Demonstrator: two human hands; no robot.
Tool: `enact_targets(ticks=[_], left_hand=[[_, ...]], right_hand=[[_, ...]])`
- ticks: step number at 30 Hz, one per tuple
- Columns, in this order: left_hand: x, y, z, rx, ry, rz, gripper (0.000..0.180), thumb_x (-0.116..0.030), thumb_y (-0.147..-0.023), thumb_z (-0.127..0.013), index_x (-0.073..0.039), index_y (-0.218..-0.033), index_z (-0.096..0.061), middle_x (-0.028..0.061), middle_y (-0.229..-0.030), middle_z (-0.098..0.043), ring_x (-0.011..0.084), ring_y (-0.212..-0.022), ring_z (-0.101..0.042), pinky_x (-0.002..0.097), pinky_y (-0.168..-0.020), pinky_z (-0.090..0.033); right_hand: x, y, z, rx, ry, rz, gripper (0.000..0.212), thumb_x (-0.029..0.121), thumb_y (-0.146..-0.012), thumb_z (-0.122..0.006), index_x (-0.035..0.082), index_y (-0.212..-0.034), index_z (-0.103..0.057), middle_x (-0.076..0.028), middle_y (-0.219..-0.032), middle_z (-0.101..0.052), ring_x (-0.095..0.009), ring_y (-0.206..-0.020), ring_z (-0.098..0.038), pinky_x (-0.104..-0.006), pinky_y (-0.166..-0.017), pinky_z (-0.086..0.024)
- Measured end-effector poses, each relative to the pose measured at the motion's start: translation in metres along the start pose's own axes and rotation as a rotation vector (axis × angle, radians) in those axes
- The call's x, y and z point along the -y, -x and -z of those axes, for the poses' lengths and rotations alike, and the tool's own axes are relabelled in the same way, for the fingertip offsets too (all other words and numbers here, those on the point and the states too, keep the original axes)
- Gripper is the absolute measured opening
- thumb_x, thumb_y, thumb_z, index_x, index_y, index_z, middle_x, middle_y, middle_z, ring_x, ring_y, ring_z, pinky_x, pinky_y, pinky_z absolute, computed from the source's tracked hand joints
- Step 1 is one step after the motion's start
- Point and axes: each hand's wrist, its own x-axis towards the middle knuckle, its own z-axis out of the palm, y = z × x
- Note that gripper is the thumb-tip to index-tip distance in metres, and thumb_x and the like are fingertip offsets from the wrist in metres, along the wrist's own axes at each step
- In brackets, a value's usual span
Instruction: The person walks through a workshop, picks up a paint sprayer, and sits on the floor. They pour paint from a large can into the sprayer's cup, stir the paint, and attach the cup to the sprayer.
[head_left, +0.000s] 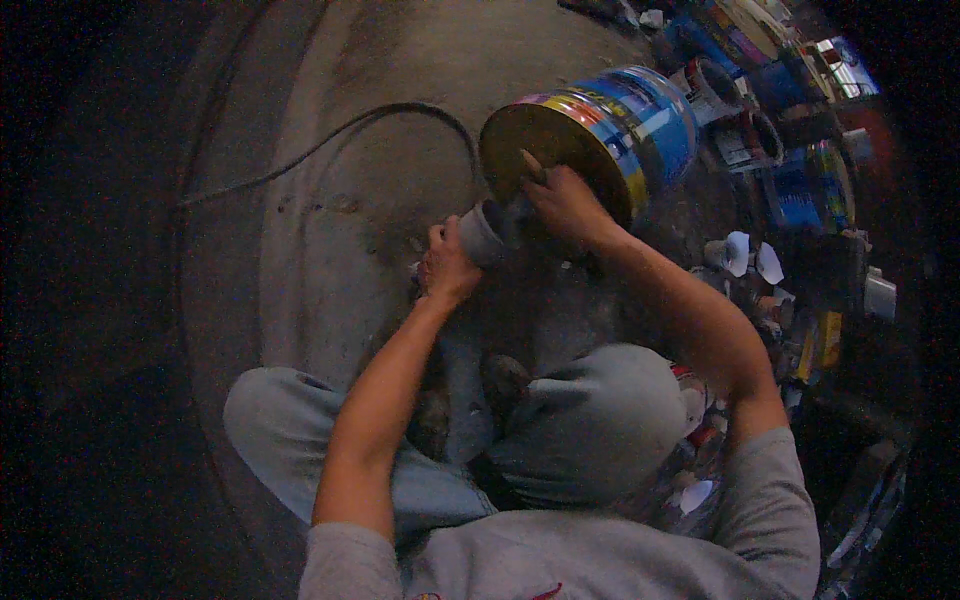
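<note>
My left hand [447, 268] is wrapped round a small grey cup [481, 236], tilted with its mouth toward the right. In my right hand [572, 208] I grip a brush by its light wooden handle [533, 163], which pokes out above my fingers. The brush's lower end is dark and blurred and lies close to the cup's mouth; I cannot tell whether it touches. Just beyond my right hand, a large metal paint can [640, 115] with a blue and yellow label lies on its side, its flat end toward me.
A dark hose [400, 108] curves across the concrete floor [340, 235] from the left to the large can. Several cans, such as an open white and red one [752, 142] and a blue one [810, 190], crowd the right side. White scraps [740, 255] lie nearer.
</note>
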Motion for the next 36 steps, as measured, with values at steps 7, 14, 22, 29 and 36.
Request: enact_targets(ticks=[7, 14, 22, 29, 36], left_hand=[[-0.009, 0.007, 0.007, 0.005, -0.128, 0.089, 0.084, -0.015, -0.068, -0.079, -0.017, -0.14, -0.035, 0.0183, -0.133, -0.045, 0.0439, -0.108, -0.059, 0.0522, -0.089, -0.049], [0.003, 0.008, 0.014, 0.001, -0.167, 0.096, 0.08, -0.014, -0.071, -0.076, -0.016, -0.139, -0.036, 0.0209, -0.132, -0.046, 0.0451, -0.108, -0.058, 0.0526, -0.088, -0.049], [0.002, 0.012, 0.024, -0.017, -0.128, 0.034, 0.08, -0.011, -0.069, -0.077, -0.014, -0.138, -0.036, 0.0213, -0.13, -0.047, 0.0456, -0.109, -0.058, 0.0516, -0.088, -0.05], [-0.007, 0.003, 0.027, -0.139, -0.054, -0.079, 0.076, -0.008, -0.07, -0.074, -0.013, -0.137, -0.038, 0.019, -0.132, -0.047, 0.0458, -0.11, -0.058, 0.0521, -0.09, -0.049], [0.006, 0.0, 0.019, -0.165, -0.016, -0.087, 0.077, -0.012, -0.07, -0.076, -0.013, -0.136, -0.038, 0.0191, -0.131, -0.047, 0.045, -0.112, -0.057, 0.0519, -0.089, -0.05]], right_hand=[[-0.019, -0.015, -0.041, 0.085, 0.065, 0.204, 0.03, 0.018, -0.091, -0.055, 0.0, -0.113, -0.063, -0.023, -0.084, -0.067, -0.035, -0.065, -0.066, -0.0482, -0.061, -0.052], [-0.018, -0.021, -0.085, -0.125, 0.013, 0.308, 0.038, 0.025, -0.096, -0.051, 0.005, -0.127, -0.057, -0.026, -0.099, -0.066, -0.041, -0.091, -0.065, -0.0458, -0.079, -0.05], [-0.007, -0.009, -0.051, 0.07, -0.092, 0.055, 0.036, 0.026, -0.096, -0.051, -0.003, -0.112, -0.064, -0.025, -0.095, -0.067, -0.035, -0.086, -0.067, -0.0441, -0.079, -0.051], [0.004, -0.005, 0.008, 0.012, -0.261, -0.023, 0.044, 0.036, -0.092, -0.056, -0.004, -0.105, -0.066, -0.024, -0.084, -0.067, -0.031, -0.077, -0.066, -0.0409, -0.072, -0.05], [-0.008, -0.019, 0.005, -0.021, -0.149, 0.118, 0.046, 0.035, -0.091, -0.056, -0.01, -0.09, -0.066, -0.027, -0.08, -0.065, -0.032, -0.076, -0.066, -0.0433, -0.071, -0.049]])
